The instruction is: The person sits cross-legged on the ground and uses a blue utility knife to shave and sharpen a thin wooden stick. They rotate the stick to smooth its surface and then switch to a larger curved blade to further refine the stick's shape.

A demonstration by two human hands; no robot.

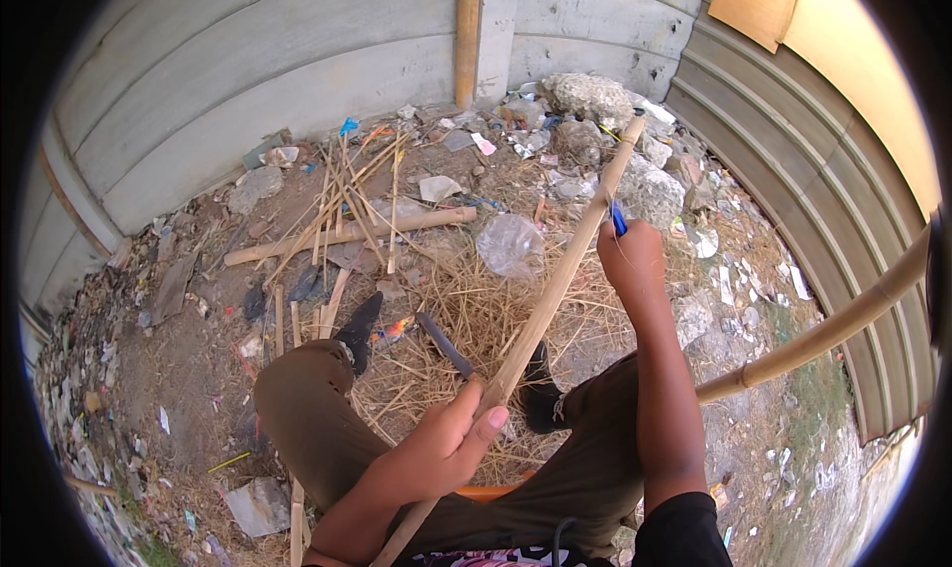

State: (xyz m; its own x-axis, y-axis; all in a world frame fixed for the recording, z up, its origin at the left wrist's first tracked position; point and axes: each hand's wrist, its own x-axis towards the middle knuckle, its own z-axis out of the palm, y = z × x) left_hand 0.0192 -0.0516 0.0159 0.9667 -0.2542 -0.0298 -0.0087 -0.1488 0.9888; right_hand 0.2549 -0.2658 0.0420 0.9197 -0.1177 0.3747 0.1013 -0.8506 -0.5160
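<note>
A long pale bamboo pole point(555, 294) slants from my lap up to the far right, between my knees. My left hand point(436, 448) is closed round its lower part, thumb on top. A dark knife blade point(443, 344) reaches out beyond the left fingers; I cannot tell whether that hand grips it too or it lies behind. Farther up, my right hand point(635, 260) is closed on a slim blue pen-like tool point(618, 218), held against the pole's side. A thin pale strand hangs beside that hand. The tool's tip is hidden.
Bamboo shavings point(466, 289) litter the ground between my feet. Beyond lie a thick bamboo piece point(347, 235) and a pile of thin sticks point(362, 185). Rocks point(650, 190) stand by the concrete wall point(288, 81). At right, another bamboo pole point(823, 324) crosses before corrugated sheeting point(793, 161).
</note>
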